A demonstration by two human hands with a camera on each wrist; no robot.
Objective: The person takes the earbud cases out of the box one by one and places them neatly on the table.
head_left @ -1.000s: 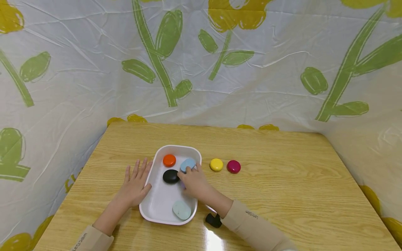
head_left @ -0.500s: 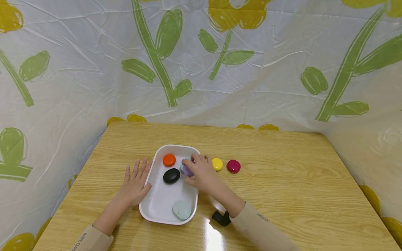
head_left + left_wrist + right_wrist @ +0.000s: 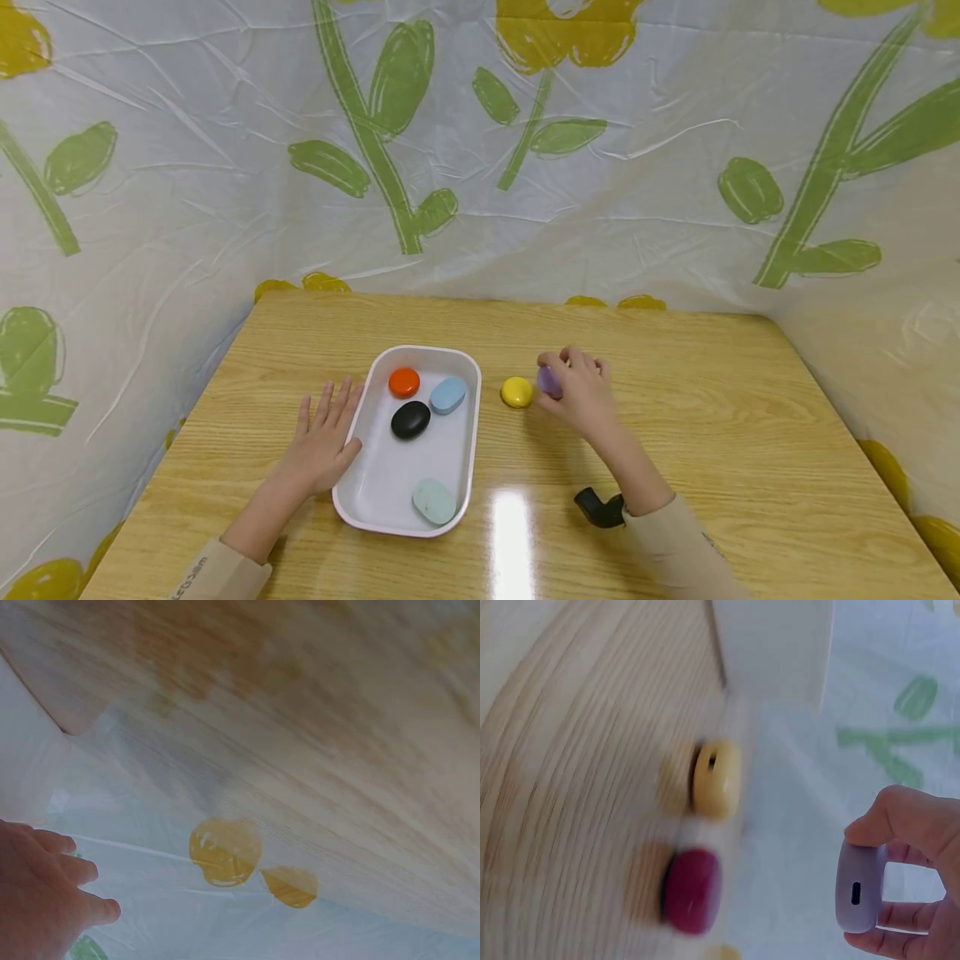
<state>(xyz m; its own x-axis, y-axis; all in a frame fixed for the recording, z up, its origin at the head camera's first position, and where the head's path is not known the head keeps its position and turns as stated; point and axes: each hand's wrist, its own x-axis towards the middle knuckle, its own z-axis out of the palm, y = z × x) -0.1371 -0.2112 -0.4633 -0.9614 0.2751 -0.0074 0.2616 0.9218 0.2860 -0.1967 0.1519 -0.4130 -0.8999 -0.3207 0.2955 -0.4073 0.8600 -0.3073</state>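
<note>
My right hand (image 3: 583, 400) pinches a purple pebble-shaped piece (image 3: 550, 381) between thumb and fingers, above the table to the right of the tray. A small dark slot shows in the side of this purple piece (image 3: 857, 892) in the right wrist view. Below it on the table lie a yellow piece (image 3: 517, 392) and a magenta piece (image 3: 693, 891), the latter hidden by my hand in the head view. My left hand (image 3: 322, 446) lies with fingers straight against the left rim of the white tray (image 3: 347, 512). In the left wrist view only part of that hand (image 3: 37, 892) shows.
Inside the tray lie an orange piece (image 3: 404, 382), a light blue piece (image 3: 448, 395), a black piece (image 3: 410, 420) and a pale green piece (image 3: 434, 501). The wooden table (image 3: 712, 417) is backed by a flower-printed sheet (image 3: 637, 200). A black band-like part (image 3: 600, 508) sits by my right wrist.
My right hand has lifted the purple piece out of the tray and carried it right, past the yellow piece. The light blue piece is uncovered; the black one shifted slightly. My left hand stays put.
</note>
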